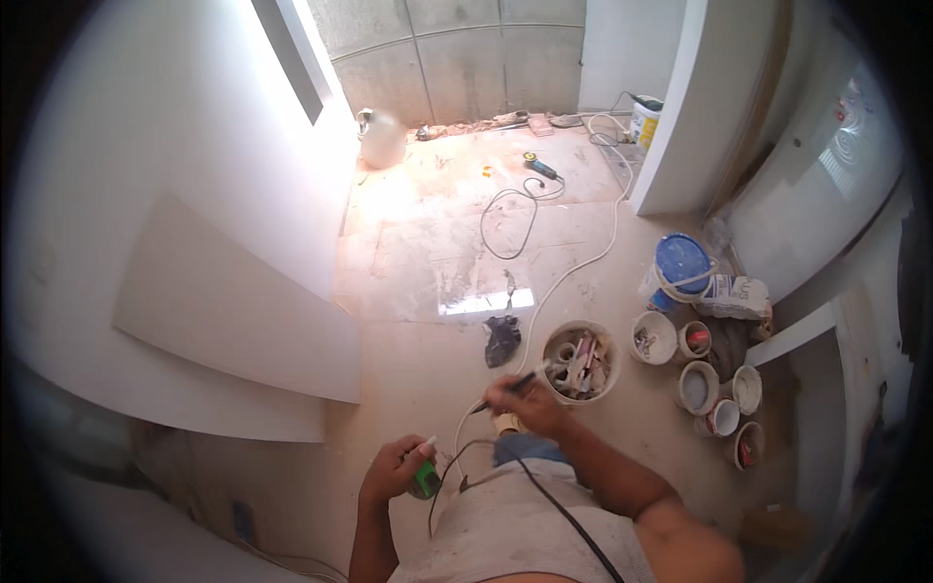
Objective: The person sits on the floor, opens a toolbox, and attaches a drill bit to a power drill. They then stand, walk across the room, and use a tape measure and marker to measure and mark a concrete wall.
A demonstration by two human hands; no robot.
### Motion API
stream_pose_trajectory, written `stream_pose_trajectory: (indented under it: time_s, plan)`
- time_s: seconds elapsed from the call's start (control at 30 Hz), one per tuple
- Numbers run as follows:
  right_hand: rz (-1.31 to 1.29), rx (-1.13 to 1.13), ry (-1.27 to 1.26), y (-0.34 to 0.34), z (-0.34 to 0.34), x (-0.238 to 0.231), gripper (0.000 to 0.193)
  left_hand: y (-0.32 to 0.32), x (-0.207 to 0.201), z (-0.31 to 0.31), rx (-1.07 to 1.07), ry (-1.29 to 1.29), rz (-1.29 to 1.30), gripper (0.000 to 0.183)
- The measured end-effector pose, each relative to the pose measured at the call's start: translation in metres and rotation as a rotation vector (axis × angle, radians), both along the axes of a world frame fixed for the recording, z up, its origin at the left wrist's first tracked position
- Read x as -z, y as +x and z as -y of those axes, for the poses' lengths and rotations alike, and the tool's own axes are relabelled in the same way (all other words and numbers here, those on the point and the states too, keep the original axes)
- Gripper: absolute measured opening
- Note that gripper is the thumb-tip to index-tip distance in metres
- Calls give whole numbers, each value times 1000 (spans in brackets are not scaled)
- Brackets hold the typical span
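Near the lower middle, my left hand (pixel 393 468) is closed around a green and black tape measure (pixel 425 480), held low beside my shirt. A small pale tip shows by its thumb. My right hand (pixel 530 404) grips a slim, dark, pen-shaped tool (pixel 523 382); its pale, blurred end points toward a round bucket (pixel 614 374) filled with scraps and debris. I cannot make out the tool's exact kind. Just beyond my right hand, a dark crumpled cloth-like piece (pixel 501 340) lies on the floor.
Small buckets (pixel 699 387) and a blue-lidded pail (pixel 683 260) stand at the right. An angle grinder (pixel 541 167) with coiled cord lies farther off; a white cable (pixel 581 264) crosses the floor. Large boards (pixel 233 311) lean at left. A translucent jug (pixel 384 142) stands at the back.
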State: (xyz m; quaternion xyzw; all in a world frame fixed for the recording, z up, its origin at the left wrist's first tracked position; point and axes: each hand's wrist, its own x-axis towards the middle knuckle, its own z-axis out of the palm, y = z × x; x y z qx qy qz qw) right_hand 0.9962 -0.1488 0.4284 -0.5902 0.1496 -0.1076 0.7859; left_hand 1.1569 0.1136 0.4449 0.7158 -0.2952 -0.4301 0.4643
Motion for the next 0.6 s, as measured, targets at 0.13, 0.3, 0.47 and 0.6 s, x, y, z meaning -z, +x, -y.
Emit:
stream_pose_trajectory:
  time_s: [0.13,0.3,0.47,0.6]
  plan:
    - [9,-1,-678,79,83,-30,23,68,-17,61,-32,-74,189,33]
    - [70,-214,-1104,180,113,-60,31,143,-50,136,-64,-130,117,30]
    - [33,-276,-1116,274,145,-46,29,231,-45,190,-39,-175,99,31]
    - [-85,-273,-1123,357,184,-31,24,321,-32,232,-25,-97,-44,32]
